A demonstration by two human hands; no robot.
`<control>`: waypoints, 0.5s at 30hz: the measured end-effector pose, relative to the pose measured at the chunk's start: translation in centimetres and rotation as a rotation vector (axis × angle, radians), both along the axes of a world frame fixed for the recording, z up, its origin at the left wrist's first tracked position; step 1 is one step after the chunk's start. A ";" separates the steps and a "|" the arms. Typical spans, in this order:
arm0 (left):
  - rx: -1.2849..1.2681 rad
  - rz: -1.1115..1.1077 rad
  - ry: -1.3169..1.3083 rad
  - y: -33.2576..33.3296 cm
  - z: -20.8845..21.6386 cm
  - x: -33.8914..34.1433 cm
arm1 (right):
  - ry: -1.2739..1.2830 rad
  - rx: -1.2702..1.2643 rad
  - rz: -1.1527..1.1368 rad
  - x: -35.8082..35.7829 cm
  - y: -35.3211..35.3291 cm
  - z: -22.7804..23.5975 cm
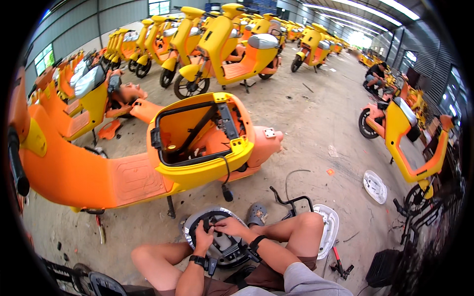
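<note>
from the head camera looking down, i'm sitting on the concrete floor (316, 123) with my knees apart, and a scooter seat (219, 237) lies upside down between them, its grey rim around a black inner pan. my left hand (203, 238) is curled closed on the seat's near-left edge, gripping it; my right hand (230, 226) rests on the middle of the pan with the fingers bent over some small part there, but it is too small to tell whether they pinch anything or only press. just ahead of me stands the yellow and orange scooter (197, 143) with its seat well open and bare, a black cable (227, 177) hanging from its side. so, as i judge it, the seat is already off the scooter and the work on its underside is in hand, not finished. a grey clog (256, 214) sits just beyond the seat, a white panel (330, 228) lies by my right knee, and a red-handled tool (338, 260) lies beside it. rows of more scooters (222, 44) fill the hall, and another person (376, 75) crouches far off.
</note>
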State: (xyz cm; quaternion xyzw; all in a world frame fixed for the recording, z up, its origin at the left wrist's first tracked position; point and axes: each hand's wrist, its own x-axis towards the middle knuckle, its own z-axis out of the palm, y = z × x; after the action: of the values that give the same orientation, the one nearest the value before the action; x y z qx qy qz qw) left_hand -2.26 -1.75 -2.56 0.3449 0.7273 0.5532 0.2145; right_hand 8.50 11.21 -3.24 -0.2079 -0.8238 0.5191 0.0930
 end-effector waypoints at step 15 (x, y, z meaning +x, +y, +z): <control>-0.016 0.076 0.313 -0.6 -0.4 1.4 | -0.213 0.113 -0.232 -0.7 -2.4 2.3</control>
State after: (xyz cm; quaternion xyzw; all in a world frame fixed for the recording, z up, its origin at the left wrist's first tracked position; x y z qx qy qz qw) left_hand -0.83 -2.38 -2.95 0.3974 0.7688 0.4946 0.0803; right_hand 7.83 8.77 -0.90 -0.3498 -0.8273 0.4329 0.0761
